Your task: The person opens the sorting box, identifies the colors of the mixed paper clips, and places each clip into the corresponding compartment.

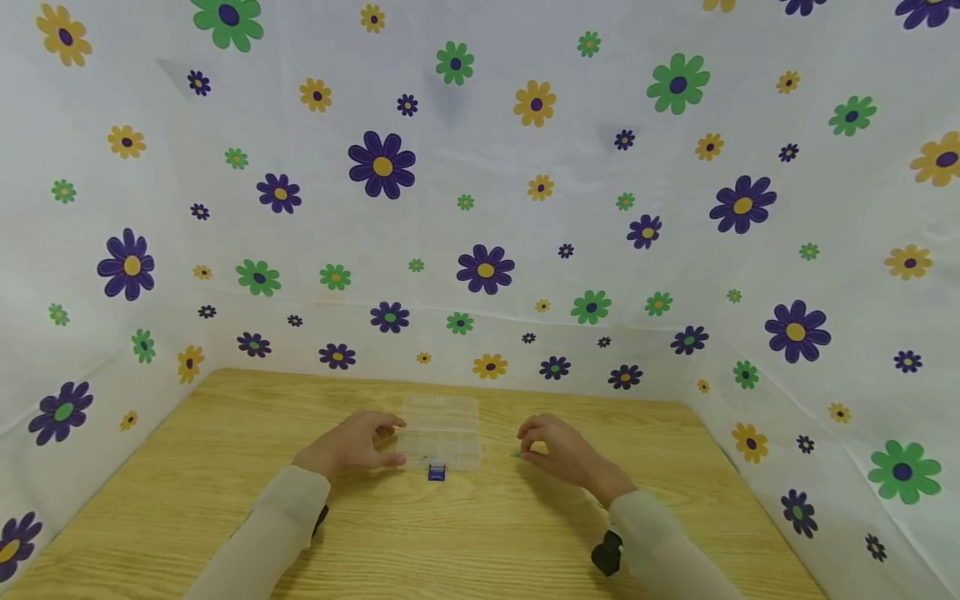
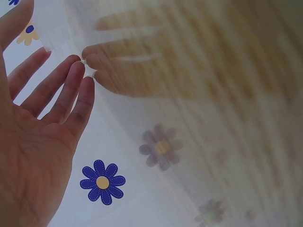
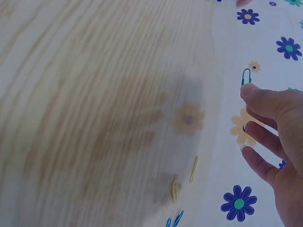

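Observation:
A clear plastic compartment box (image 1: 442,430) lies on the table with its lid folded back. A blue piece (image 1: 437,472) sits at its front edge, and a small green item (image 1: 425,457) shows in a front compartment. My left hand (image 1: 358,443) rests at the box's left side, thumb and forefinger apart at its edge. To the right of the box, my right hand (image 1: 558,450) pinches a green paper clip (image 3: 246,75) between thumb and forefinger, its looped end sticking out past the fingertips.
In the right wrist view, yellow clips (image 3: 174,190) and blue clips (image 3: 178,218) lie on the wooden table (image 1: 450,542). A white flowered sheet (image 1: 480,225) encloses the table at the back and both sides.

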A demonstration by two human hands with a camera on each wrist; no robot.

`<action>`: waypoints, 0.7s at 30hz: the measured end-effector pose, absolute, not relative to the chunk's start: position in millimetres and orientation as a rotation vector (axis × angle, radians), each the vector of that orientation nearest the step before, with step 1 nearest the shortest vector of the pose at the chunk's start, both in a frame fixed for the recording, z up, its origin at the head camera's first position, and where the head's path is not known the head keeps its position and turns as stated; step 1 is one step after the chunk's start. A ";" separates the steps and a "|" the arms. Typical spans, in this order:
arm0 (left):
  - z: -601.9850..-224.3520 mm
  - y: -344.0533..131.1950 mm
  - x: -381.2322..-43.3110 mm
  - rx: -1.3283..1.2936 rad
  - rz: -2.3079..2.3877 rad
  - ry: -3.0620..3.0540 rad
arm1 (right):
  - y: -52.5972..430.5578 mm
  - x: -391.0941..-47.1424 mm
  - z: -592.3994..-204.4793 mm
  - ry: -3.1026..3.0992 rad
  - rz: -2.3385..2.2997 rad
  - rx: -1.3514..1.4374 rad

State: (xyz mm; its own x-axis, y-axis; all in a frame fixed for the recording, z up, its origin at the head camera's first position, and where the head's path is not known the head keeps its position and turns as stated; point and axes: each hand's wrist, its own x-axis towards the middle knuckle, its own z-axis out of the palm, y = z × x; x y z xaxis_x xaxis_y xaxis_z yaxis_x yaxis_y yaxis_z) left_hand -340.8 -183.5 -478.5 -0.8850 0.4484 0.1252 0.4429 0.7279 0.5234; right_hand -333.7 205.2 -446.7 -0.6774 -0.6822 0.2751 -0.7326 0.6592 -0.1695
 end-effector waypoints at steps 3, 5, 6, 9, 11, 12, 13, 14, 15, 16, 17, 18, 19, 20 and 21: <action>-478.3 -183.5 -340.6 0.758 0.888 2.905 | 197.1 -334.5 -444.2 -2.688 0.412 1.174; -478.2 -183.7 -340.3 0.764 0.886 2.908 | 192.3 -334.8 -442.7 -2.691 0.426 1.180; -478.2 -183.8 -340.1 0.768 0.885 2.909 | 190.0 -334.9 -442.1 -2.695 0.429 1.178; -477.1 -183.6 -340.2 0.770 0.888 2.908 | 183.9 -335.5 -439.7 -2.692 0.424 1.183; -476.5 -183.6 -340.2 0.770 0.884 2.911 | 180.2 -336.0 -438.4 -2.686 0.414 1.189; -476.3 -183.5 -340.3 0.771 0.880 2.912 | 178.4 -336.3 -437.9 -2.683 0.417 1.195; -476.3 -183.5 -340.4 0.765 0.881 2.913 | 176.7 -336.6 -437.4 -2.677 0.421 1.204; -476.3 -183.4 -340.4 0.766 0.877 2.915 | 175.1 -336.8 -437.0 -2.678 0.431 1.208; -476.3 -183.4 -340.3 0.768 0.875 2.917 | 173.5 -337.3 -436.9 -2.674 0.436 1.214; -476.7 -183.5 -340.4 0.769 0.872 2.919 | 171.9 -337.9 -436.9 -2.670 0.442 1.218; -477.0 -183.6 -340.2 0.773 0.876 2.917 | 170.5 -338.5 -437.1 -2.665 0.448 1.223; -477.4 -183.9 -340.3 0.776 0.877 2.917 | 169.1 -339.0 -437.3 -2.661 0.461 1.227; -477.8 -184.1 -340.3 0.780 0.882 2.915 | 167.7 -339.5 -437.6 -2.657 0.473 1.230; -478.2 -184.5 -340.4 0.790 0.882 2.913 | 166.3 -340.0 -438.1 -2.654 0.486 1.230; -478.5 -184.8 -340.6 0.795 0.885 2.910 | 165.0 -340.7 -438.8 -2.649 0.498 1.231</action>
State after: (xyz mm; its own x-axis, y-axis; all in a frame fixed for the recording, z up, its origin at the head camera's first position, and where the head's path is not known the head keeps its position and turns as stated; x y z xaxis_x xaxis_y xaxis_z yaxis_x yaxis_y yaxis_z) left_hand -340.6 -184.8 -478.5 -0.8721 0.4674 0.1445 0.4687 0.7136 0.5207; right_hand -340.7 165.0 -438.8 -0.6417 -0.7072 0.2966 -0.7667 0.6016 -0.2244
